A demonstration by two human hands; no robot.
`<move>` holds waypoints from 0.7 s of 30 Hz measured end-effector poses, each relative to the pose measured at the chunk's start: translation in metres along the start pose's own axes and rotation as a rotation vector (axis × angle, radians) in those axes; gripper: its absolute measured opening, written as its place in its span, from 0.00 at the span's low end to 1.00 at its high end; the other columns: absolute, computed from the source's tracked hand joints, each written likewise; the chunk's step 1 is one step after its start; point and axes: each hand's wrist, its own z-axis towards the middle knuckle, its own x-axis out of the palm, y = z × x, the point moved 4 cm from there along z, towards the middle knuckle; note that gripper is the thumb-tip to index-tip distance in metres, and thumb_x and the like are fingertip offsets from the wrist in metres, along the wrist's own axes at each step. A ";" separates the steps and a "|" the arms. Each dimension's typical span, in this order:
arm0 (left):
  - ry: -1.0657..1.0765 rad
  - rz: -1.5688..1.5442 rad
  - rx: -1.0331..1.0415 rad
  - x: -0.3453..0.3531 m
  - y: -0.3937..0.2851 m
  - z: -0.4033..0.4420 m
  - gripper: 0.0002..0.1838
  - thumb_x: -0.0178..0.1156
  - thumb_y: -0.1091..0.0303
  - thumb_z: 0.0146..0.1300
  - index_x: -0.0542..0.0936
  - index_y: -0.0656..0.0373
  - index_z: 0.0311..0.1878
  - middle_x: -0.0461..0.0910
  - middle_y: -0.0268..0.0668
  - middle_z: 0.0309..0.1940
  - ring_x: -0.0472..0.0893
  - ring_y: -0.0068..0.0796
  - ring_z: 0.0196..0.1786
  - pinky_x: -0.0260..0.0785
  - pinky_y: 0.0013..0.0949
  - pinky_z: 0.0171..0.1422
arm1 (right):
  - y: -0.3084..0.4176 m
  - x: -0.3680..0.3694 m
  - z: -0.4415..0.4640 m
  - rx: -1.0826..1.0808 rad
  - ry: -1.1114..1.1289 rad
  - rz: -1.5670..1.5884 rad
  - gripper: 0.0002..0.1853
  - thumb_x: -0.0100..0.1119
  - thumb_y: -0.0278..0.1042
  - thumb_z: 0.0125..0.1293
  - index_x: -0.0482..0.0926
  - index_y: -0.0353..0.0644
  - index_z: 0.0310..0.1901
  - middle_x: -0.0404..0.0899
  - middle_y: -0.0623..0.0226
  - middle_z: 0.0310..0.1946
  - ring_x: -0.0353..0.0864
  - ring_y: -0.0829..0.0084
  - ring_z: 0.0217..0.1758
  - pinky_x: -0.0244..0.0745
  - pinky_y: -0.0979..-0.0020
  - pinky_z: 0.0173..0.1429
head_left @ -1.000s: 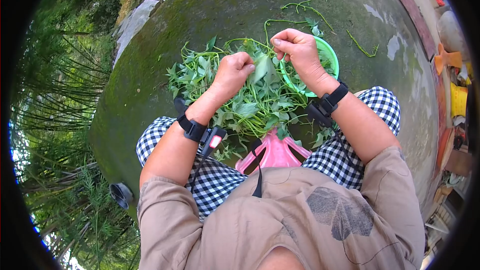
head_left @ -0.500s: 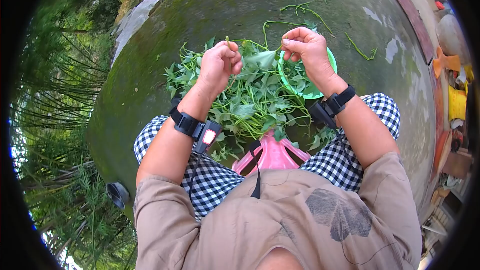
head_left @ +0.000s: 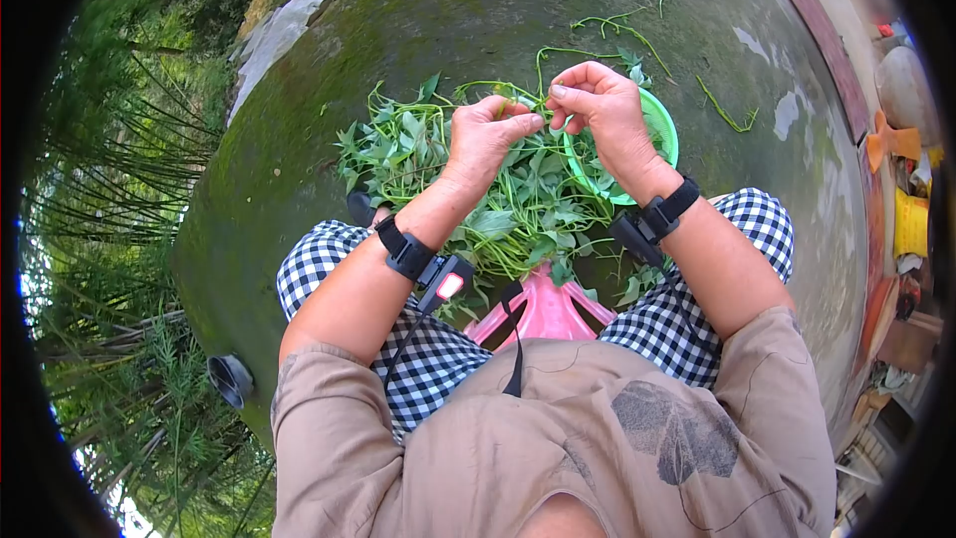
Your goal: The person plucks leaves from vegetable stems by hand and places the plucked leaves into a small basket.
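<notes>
Over a heap of leafy green vines (head_left: 493, 226), my two hands almost meet, fingertips pinched. My left hand (head_left: 486, 144) is closed on a thin green stem (head_left: 506, 108). Close beside it, my right hand (head_left: 607, 120) pinches at the same stem's end; its exact grip is partly hidden by the fingers. Below my right hand is a light green plastic basket (head_left: 671, 132) with some leaves in it. The heap covers part of the basket's left side.
A pink plastic stool (head_left: 543, 307) stands between my knees. Loose stems (head_left: 724, 108) lie on the mossy concrete ground (head_left: 329, 139) beyond the basket. A dark pot (head_left: 231, 381) is at the left edge by bushes. Household items, one a yellow container (head_left: 910, 222), line the right.
My left hand has moved right and slightly down, close to my right hand. My right hand has shifted a little left, and its fingers still pinch.
</notes>
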 end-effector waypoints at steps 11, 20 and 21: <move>0.137 -0.356 -0.203 -0.003 0.007 -0.005 0.06 0.66 0.70 0.61 0.79 0.59 0.39 0.66 0.20 0.16 0.60 0.11 0.15 0.46 0.21 0.18 | -0.008 -0.020 -0.003 -0.021 -0.032 0.073 0.03 0.59 0.27 0.65 0.77 0.39 0.38 0.82 0.67 0.29 0.79 0.79 0.26 0.71 0.80 0.29; 0.111 -0.194 -0.057 0.005 -0.004 -0.003 0.12 0.69 0.75 0.56 0.83 0.60 0.44 0.75 0.21 0.21 0.62 0.09 0.17 0.48 0.19 0.19 | -0.012 -0.020 -0.004 0.011 -0.002 0.064 0.03 0.59 0.27 0.66 0.77 0.39 0.39 0.82 0.67 0.29 0.80 0.79 0.26 0.71 0.80 0.27; 0.123 -0.194 -0.037 0.006 -0.003 -0.002 0.12 0.69 0.76 0.56 0.84 0.60 0.44 0.76 0.21 0.21 0.62 0.08 0.17 0.48 0.18 0.20 | -0.012 -0.018 -0.005 0.017 0.001 0.062 0.03 0.59 0.27 0.66 0.77 0.39 0.39 0.82 0.67 0.29 0.80 0.79 0.26 0.71 0.80 0.27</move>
